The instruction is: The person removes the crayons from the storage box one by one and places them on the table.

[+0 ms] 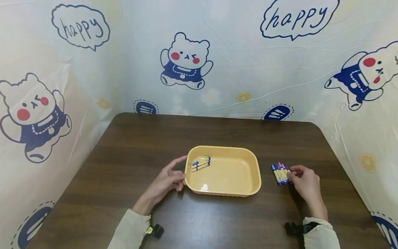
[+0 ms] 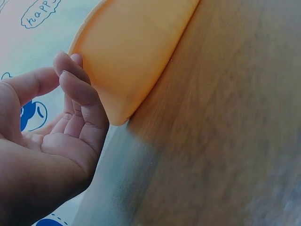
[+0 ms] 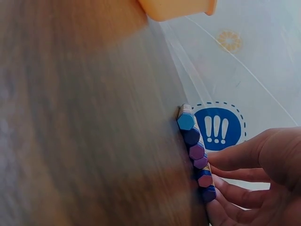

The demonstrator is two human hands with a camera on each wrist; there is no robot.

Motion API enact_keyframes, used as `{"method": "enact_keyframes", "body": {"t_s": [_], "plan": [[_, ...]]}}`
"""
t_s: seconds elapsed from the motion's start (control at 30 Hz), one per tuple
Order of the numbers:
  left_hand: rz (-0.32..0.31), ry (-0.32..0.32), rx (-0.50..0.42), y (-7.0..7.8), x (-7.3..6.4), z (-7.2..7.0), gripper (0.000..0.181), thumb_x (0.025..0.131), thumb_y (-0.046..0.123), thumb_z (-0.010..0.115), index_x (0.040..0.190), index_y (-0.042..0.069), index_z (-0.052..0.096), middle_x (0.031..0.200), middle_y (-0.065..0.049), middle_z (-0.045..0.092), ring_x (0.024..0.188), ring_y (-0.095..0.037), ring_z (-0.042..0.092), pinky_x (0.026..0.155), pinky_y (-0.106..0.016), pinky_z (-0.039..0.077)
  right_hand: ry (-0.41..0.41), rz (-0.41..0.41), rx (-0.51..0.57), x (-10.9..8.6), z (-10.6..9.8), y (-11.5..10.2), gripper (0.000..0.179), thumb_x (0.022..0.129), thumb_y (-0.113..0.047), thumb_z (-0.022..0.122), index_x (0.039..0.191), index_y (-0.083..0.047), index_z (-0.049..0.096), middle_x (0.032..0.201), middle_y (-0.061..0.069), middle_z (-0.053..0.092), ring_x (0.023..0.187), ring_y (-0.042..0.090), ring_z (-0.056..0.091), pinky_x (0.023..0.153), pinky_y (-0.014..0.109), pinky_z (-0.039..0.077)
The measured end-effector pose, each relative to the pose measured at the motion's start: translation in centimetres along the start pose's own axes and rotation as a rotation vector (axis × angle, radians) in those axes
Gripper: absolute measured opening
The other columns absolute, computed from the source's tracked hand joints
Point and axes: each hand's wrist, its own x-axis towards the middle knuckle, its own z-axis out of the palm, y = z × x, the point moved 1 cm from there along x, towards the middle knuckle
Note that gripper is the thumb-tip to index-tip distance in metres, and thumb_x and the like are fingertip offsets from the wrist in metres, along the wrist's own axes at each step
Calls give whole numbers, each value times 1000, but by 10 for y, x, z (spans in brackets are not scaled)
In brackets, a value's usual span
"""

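Note:
A yellow plastic tray (image 1: 224, 190) sits on the table, with a few crayons (image 1: 201, 164) lying at its left end. My left hand (image 1: 166, 180) rests against the left side of this tray, thumb and fingers spread and relaxed; in the left wrist view the fingertips (image 2: 75, 70) meet its wall. To the right of the tray, several crayons (image 1: 280, 174) lie side by side in a row, blue to purple. At this row's right end my right hand (image 1: 306, 183) pinches crayons between thumb and fingers. The right wrist view shows the crayons' ends (image 3: 196, 151) low on the tabletop.
The dark wooden table (image 1: 149, 138) has rounded far corners. Behind and on both sides hangs a pale curtain (image 1: 230, 69) printed with bears and "happy" bubbles. A black strap device (image 1: 300, 228) is on the right wrist, another (image 1: 158, 231) on the left.

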Motion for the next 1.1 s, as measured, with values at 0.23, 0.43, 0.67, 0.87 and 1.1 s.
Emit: {"method": "enact_keyframes", "body": {"t_s": [0.23, 0.43, 0.67, 0.87, 1.1], "plan": [[-10, 13, -5, 1, 0, 1, 63, 97, 6, 60, 152, 24, 34, 79, -8, 67, 59, -16, 57, 56, -27, 51, 31, -15, -7, 3, 3, 1, 19, 91, -13, 69, 102, 3, 70, 86, 13, 69, 72, 23, 56, 61, 32, 40], [-7, 5, -3, 1, -1, 1, 64, 97, 7, 61, 152, 26, 35, 80, -8, 67, 60, -16, 57, 57, -27, 51, 7, -20, 3, 2, 2, 2, 23, 94, -16, 67, 106, 3, 71, 93, 18, 71, 80, 27, 59, 65, 33, 42], [-11, 6, 3, 0, -1, 1, 63, 96, 8, 62, 151, 27, 36, 80, -9, 68, 60, -16, 57, 57, -27, 52, -39, -47, 19, 0, 0, -1, 25, 95, -15, 66, 110, 5, 69, 97, 21, 70, 83, 28, 62, 65, 32, 44], [-8, 9, 5, 1, -2, 1, 63, 96, 8, 62, 151, 27, 37, 80, -9, 67, 60, -16, 57, 57, -27, 52, -17, -70, 14, 0, 1, -1, 22, 94, -12, 66, 109, 3, 70, 96, 19, 71, 80, 25, 60, 64, 31, 44], [-16, 13, 9, 1, -2, 1, 63, 96, 10, 64, 150, 28, 37, 81, -9, 68, 60, -17, 58, 57, -28, 52, 2, -60, 9, 0, 0, 1, 22, 93, -12, 67, 110, 2, 70, 99, 19, 71, 83, 27, 62, 66, 33, 44]]}}
